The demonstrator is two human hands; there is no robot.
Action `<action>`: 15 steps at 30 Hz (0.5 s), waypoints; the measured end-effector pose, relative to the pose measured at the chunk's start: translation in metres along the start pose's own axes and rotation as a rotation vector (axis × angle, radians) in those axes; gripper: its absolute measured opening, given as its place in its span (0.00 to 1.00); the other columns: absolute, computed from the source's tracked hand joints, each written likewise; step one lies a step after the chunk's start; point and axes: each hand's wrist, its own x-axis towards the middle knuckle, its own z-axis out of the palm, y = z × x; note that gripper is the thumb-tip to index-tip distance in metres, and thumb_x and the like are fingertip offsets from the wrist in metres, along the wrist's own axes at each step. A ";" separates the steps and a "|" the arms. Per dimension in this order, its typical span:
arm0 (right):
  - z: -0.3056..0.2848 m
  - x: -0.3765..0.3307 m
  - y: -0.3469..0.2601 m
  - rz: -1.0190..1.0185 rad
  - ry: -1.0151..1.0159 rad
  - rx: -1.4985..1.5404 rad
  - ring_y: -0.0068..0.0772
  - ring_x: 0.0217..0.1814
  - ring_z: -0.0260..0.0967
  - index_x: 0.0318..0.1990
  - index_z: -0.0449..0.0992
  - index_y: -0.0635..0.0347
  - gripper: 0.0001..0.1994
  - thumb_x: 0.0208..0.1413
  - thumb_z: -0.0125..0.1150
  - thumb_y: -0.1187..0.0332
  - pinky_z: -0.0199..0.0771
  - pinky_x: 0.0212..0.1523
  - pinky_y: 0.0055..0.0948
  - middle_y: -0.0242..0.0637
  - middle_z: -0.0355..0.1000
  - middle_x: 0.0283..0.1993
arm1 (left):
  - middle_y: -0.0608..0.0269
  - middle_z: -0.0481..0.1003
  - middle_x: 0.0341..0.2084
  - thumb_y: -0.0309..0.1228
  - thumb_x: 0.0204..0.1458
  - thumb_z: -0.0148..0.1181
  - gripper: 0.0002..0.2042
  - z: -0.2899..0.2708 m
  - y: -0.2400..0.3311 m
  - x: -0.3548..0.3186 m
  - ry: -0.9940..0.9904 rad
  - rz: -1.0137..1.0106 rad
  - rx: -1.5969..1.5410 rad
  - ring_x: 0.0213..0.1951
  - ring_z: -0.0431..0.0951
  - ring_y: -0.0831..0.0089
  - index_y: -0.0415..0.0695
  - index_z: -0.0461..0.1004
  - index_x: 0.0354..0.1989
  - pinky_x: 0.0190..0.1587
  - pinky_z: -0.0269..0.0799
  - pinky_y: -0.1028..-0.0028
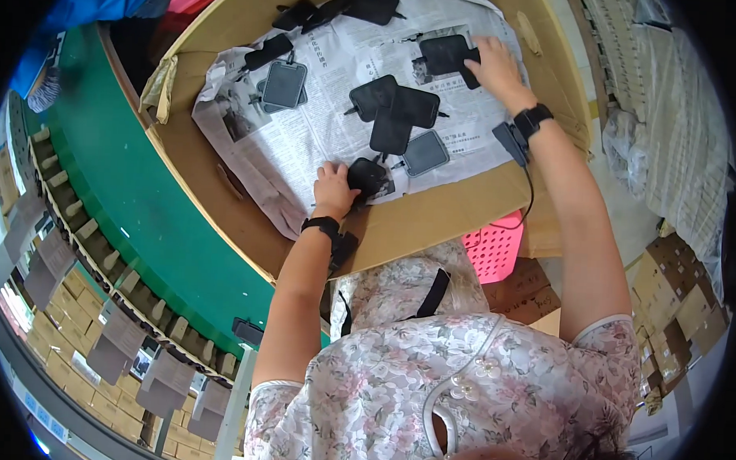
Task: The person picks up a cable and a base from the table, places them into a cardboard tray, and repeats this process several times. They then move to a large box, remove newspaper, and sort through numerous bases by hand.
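A big cardboard box stands in front of me, lined with newspaper. Several flat black pouches lie on the paper, some with grey faces. My left hand rests at the paper's near edge and grips a black pouch. Farther in, to the right, my right hand presses on another black pouch. A cluster of black pouches lies between the two hands. Each wrist wears a black band.
A green conveyor belt curves along the left of the box, with a row of holders beside it. A pink basket sits under the box's near wall. Stacked cartons stand at the right.
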 end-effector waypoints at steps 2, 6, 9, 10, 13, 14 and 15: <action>0.025 0.026 0.008 0.013 0.097 -0.039 0.50 0.57 0.57 0.53 0.62 0.59 0.25 0.47 0.58 0.61 0.60 0.54 0.41 0.45 0.62 0.54 | 0.53 0.67 0.42 0.41 0.37 0.65 0.26 0.011 -0.007 0.003 -0.044 0.062 -0.013 0.44 0.67 0.56 0.46 0.65 0.45 0.42 0.68 0.62; 0.066 0.067 0.049 0.170 0.294 -0.030 0.51 0.58 0.55 0.54 0.61 0.57 0.26 0.49 0.57 0.59 0.59 0.54 0.42 0.45 0.62 0.55 | 0.50 0.67 0.40 0.38 0.39 0.64 0.23 0.006 0.002 0.005 -0.120 0.018 -0.183 0.41 0.68 0.53 0.44 0.66 0.43 0.42 0.67 0.62; 0.082 0.082 0.065 0.380 0.268 0.202 0.50 0.60 0.55 0.54 0.62 0.55 0.25 0.49 0.57 0.57 0.58 0.54 0.44 0.45 0.62 0.55 | 0.49 0.67 0.39 0.36 0.41 0.63 0.21 0.002 -0.004 0.011 0.333 0.083 -0.219 0.41 0.68 0.52 0.42 0.67 0.43 0.43 0.66 0.62; 0.086 0.080 0.057 0.403 0.150 0.204 0.49 0.58 0.57 0.52 0.64 0.55 0.23 0.50 0.56 0.57 0.59 0.53 0.44 0.44 0.64 0.53 | 0.49 0.68 0.39 0.35 0.42 0.62 0.20 0.001 -0.012 0.010 0.559 0.111 -0.235 0.41 0.68 0.52 0.41 0.67 0.43 0.43 0.66 0.62; 0.088 0.080 0.059 0.458 -0.071 0.185 0.47 0.54 0.61 0.47 0.69 0.54 0.18 0.51 0.54 0.57 0.60 0.50 0.44 0.43 0.67 0.48 | 0.49 0.67 0.39 0.33 0.44 0.61 0.19 -0.008 -0.037 0.008 0.646 -0.152 -0.294 0.42 0.67 0.52 0.40 0.66 0.44 0.44 0.65 0.62; 0.090 0.085 0.069 0.413 -0.124 0.266 0.47 0.52 0.62 0.43 0.71 0.54 0.16 0.51 0.54 0.56 0.61 0.48 0.44 0.41 0.69 0.46 | 0.49 0.67 0.39 0.33 0.44 0.61 0.19 -0.009 -0.041 0.010 0.649 -0.142 -0.300 0.42 0.67 0.52 0.40 0.66 0.44 0.44 0.65 0.62; 0.090 0.087 0.078 0.370 -0.178 0.347 0.47 0.51 0.62 0.39 0.72 0.53 0.14 0.50 0.54 0.56 0.61 0.46 0.44 0.40 0.70 0.43 | 0.49 0.67 0.40 0.32 0.44 0.61 0.19 -0.008 -0.045 0.011 0.645 -0.150 -0.355 0.43 0.67 0.52 0.40 0.65 0.45 0.45 0.64 0.62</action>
